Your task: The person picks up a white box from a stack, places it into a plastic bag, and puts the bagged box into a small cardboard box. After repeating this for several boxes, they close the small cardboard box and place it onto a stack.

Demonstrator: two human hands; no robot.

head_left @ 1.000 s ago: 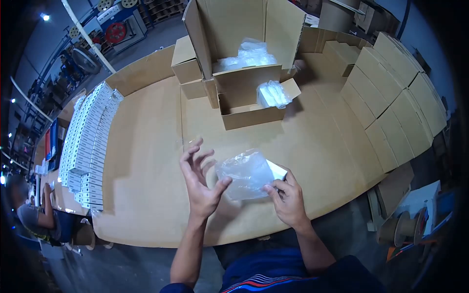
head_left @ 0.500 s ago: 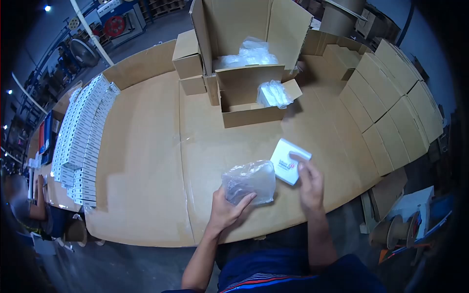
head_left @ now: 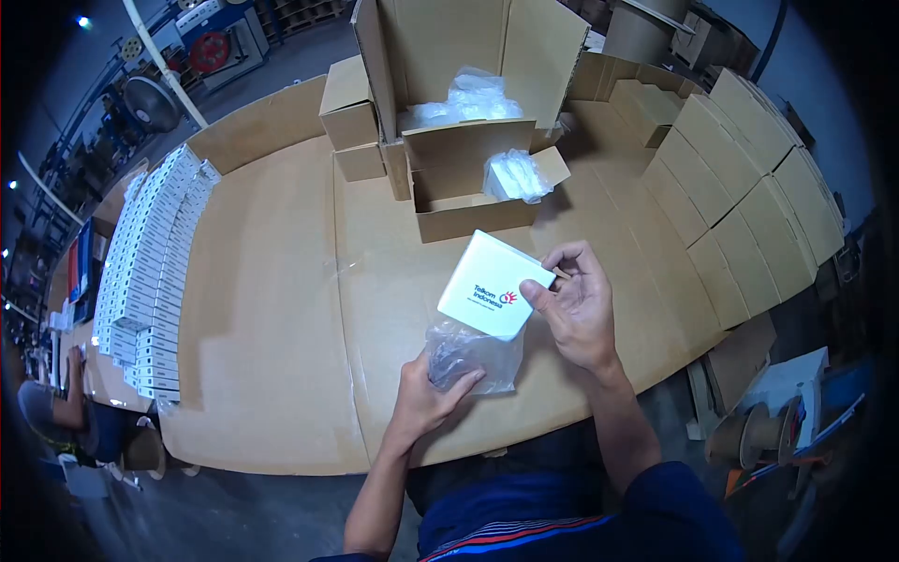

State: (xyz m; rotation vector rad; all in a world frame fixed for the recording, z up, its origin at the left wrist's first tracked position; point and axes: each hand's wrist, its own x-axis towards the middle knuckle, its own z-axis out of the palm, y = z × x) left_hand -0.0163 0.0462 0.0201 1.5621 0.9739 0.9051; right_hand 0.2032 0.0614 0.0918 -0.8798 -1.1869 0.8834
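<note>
A flat white square box [head_left: 483,288] printed "Telkom Indonesia" is gripped at its right corner by my right hand [head_left: 578,304], thumb on the printed face and fingers behind. Its lower edge overlaps the top of a clear plastic bag [head_left: 487,363]. My left hand [head_left: 433,393] pinches that bag at its left side, thumb across the front. Beyond them stands an open cardboard box [head_left: 478,223] with a bundle of plastic-wrapped items [head_left: 517,176] at its right end.
A larger open carton [head_left: 449,56] behind contains more clear plastic bags [head_left: 468,101]. Stacked small white boxes [head_left: 154,272] line the left edge of the cardboard-covered table [head_left: 262,309]. Closed brown cartons [head_left: 749,206] are piled at right. Another person [head_left: 61,407] is at far left.
My right hand has lifted the white box and brought it up and left, over the bag's mouth. My left hand stays on the bag, which is now partly behind the box.
</note>
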